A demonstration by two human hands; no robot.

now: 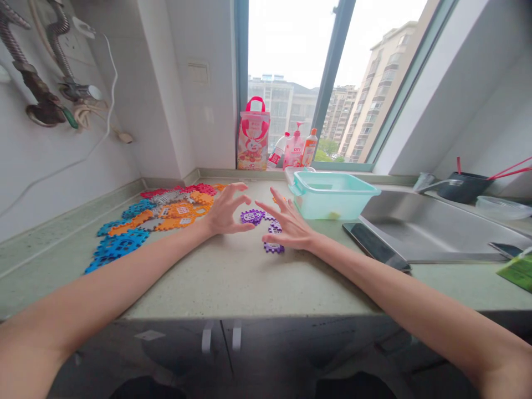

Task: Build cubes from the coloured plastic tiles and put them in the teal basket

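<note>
Purple puzzle-edged plastic building pieces (251, 216) lie on the counter between my hands. My left hand (226, 210) hovers beside them with its fingers curved apart, holding nothing. Over more of the purple pieces, my right hand (288, 224) is spread, and it partly covers them. Whether its fingers touch them I cannot tell. A bit of orange shows behind the right hand. To the left of my left hand spreads a pile of similar pieces, with blue ones (120, 246) nearest, then orange ones (177, 215), grey ones and red ones.
A teal plastic tub (336, 194) stands right of my right hand. A dark phone (376, 246) lies by the steel sink's rim (432, 261). Along the window sill are a pink bag (253, 141) and several bottles (294, 147). A black pot (463, 187) sits beyond the sink.
</note>
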